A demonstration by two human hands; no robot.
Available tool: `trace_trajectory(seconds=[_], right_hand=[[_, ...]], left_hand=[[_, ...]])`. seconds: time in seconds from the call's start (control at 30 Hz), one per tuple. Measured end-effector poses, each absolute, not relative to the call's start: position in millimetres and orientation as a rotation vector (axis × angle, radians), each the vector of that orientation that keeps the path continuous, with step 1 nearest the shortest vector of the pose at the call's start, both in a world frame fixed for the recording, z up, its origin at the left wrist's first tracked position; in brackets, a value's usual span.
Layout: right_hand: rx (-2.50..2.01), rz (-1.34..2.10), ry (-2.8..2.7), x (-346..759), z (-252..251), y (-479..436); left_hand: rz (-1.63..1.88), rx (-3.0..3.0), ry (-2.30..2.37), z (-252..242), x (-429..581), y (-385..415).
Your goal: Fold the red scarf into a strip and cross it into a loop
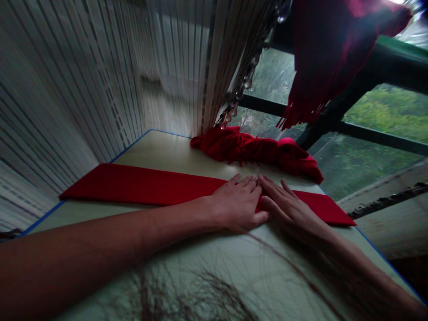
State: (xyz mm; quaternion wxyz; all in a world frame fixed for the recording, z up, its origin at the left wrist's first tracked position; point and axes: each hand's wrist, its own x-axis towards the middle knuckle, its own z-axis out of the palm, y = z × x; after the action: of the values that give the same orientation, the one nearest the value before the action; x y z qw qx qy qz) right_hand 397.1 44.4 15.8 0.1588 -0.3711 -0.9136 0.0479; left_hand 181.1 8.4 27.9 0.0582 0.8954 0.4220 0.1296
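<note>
A long red cloth [140,183], folded into a flat strip, lies across the table from its left edge to its right edge. My left hand [239,203] rests palm down on the middle of the strip, its fingers stretched out. Beside it, my right hand [287,203] lies on the cloth too, with fingers extended and pointing toward the left hand. The fingertips of both hands come close together, and the cloth beneath them is hidden. Behind the strip sits a crumpled red fringed cloth [257,149], which neither hand touches.
The pale table [150,147] has a blue edge. A striped curtain [110,67] hangs behind and to the left. At upper right, a red fringed scarf [327,58] hangs before a dark-framed window [388,116]. Loose hair strands blur the lower view.
</note>
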Motion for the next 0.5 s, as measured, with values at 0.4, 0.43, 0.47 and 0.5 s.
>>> trace_trajectory(seconds=[0.4, 0.43, 0.47, 0.5], right_hand=[[-1.029, 0.085, -2.628, 395.2, 17.9, 40.9], [-1.025, 0.098, -2.672, 394.5, 18.0, 40.1], [-1.024, 0.102, -2.693, 393.8, 17.9, 39.5], [-1.023, 0.087, -2.687, 393.3, 17.6, 39.0]], left_hand=[[0.462, 2.626, 1.325, 28.5, 179.3, 6.6], [0.465, 2.619, 1.323, 28.3, 179.0, 6.7], [0.466, 2.608, 1.321, 28.1, 178.8, 6.8], [0.469, 2.596, 1.313, 28.1, 178.5, 6.9]])
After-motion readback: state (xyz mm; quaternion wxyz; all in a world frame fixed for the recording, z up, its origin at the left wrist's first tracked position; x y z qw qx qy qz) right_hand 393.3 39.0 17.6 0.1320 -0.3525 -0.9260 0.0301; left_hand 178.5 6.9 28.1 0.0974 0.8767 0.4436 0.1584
